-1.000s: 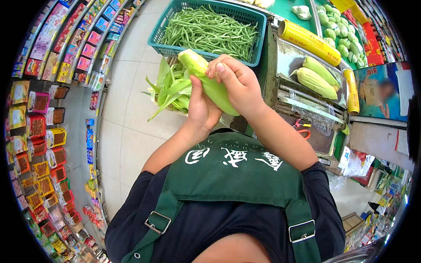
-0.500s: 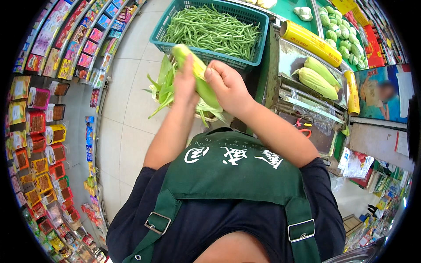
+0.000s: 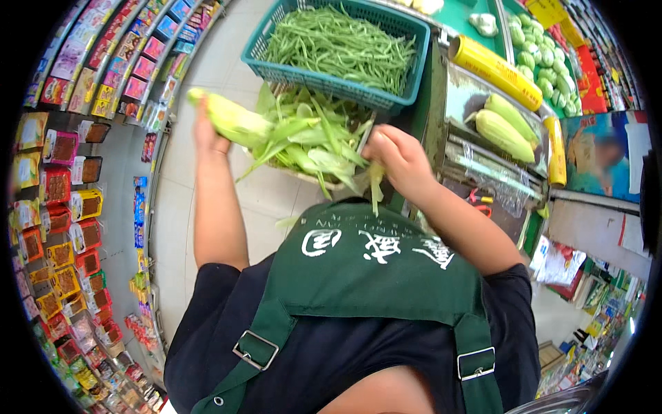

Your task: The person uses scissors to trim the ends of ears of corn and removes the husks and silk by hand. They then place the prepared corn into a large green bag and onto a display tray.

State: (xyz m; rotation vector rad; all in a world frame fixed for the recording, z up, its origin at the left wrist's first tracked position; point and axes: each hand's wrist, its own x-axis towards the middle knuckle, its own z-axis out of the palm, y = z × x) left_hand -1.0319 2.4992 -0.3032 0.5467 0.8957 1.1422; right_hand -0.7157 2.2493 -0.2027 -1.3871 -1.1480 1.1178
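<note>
My left hand (image 3: 209, 132) is wrapped round an ear of corn (image 3: 238, 123), held out to the left over the floor with its tip up and left. Its lower end is by the loose green husks (image 3: 321, 138) piled in a light-coloured basket (image 3: 329, 185). To the right of that basket my right hand (image 3: 401, 155) is closed on a pale strip of corn husk (image 3: 376, 185), which hangs down in front of my apron. Two more ears of corn (image 3: 505, 136) lie side by side on the worn stand at my right.
A teal plastic crate (image 3: 324, 79) full of green beans (image 3: 338, 48) stands beyond the husk basket. Yellow rolls of wrap (image 3: 496, 74) lie on the stand (image 3: 458, 124) at right. Packed snack shelves (image 3: 69, 200) line the left side; green vegetables (image 3: 545, 58) fill a bin far right.
My hands have come apart: the left carried the ear of corn out to the left, and the right drew back right with a husk strip. More of the husk pile shows.
</note>
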